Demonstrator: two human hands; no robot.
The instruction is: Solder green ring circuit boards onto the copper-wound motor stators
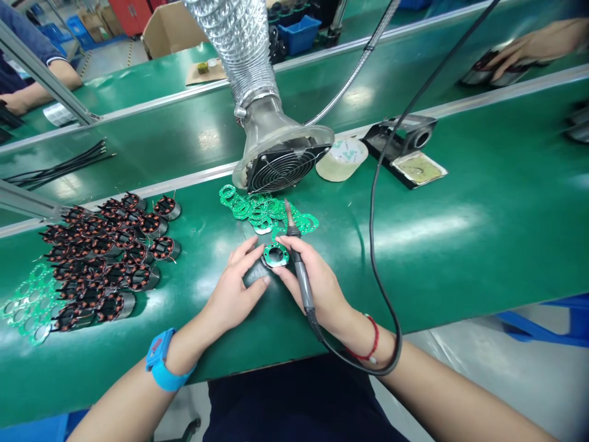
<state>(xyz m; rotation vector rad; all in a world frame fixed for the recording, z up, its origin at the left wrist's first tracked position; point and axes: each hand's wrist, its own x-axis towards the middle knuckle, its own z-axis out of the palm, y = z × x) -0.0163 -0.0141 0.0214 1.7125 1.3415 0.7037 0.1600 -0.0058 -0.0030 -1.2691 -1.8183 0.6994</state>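
Handling a stator at the solder bench. The left hand [232, 288], fingers loosely spread, is resting its thumb and forefinger tips against the left edge of the stator [275, 255], which is standing on the green table [460, 245] just in front of the person, capped by a green ring board. The right hand [322, 288] is gripping the handle of the soldering iron [300, 267] while its fingertips are touching the stator's right edge. The iron's tip is pointing up and away from the part, toward the loose ring boards [257, 209] and the extractor fan [283, 166] beyond. Wound stators [105, 258] are lying in a cluster well to the left. Judged from this view, the ring is best squared on the stator with both hands before any heat is applied, with the hot tip held clear of the fingers and the cable [375, 245] left slack so that it is not dragging the iron off its mark
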